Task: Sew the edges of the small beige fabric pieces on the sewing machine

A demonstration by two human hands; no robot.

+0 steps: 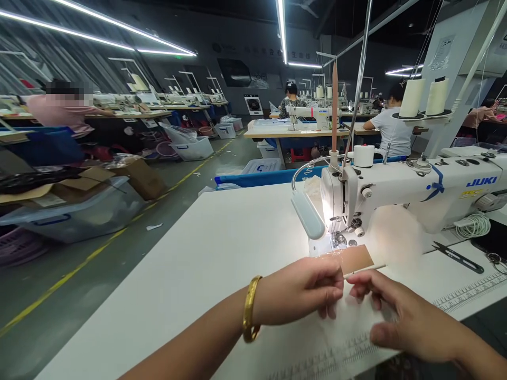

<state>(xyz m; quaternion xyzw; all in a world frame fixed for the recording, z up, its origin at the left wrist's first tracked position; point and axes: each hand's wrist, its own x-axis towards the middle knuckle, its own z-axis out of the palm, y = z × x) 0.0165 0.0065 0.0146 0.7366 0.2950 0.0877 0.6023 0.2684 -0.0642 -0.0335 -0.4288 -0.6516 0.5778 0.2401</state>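
My left hand (304,290), with a gold bangle (249,309) at the wrist, is closed in front of the sewing machine's needle area. Its fingers pinch what looks like thin, sheer whitish fabric (336,330), mostly hidden by the hand. Close by on the right, my right hand (400,311) has its thumb well apart from its bent fingers and holds nothing visible. Beyond both hands lies a flat tan piece (358,258) beside the lit presser foot (338,241). A narrow pale strip (374,268) runs along its near edge. Blurred pale material (398,237) sits under the machine arm.
The white sewing machine (420,184) stands on a white table (190,264) with a printed ruler (471,287) along its front. Black thread snips (457,257) and a coiled white cord (473,226) lie at right. Thread cones (412,99) stand above. Several people work at other machines.
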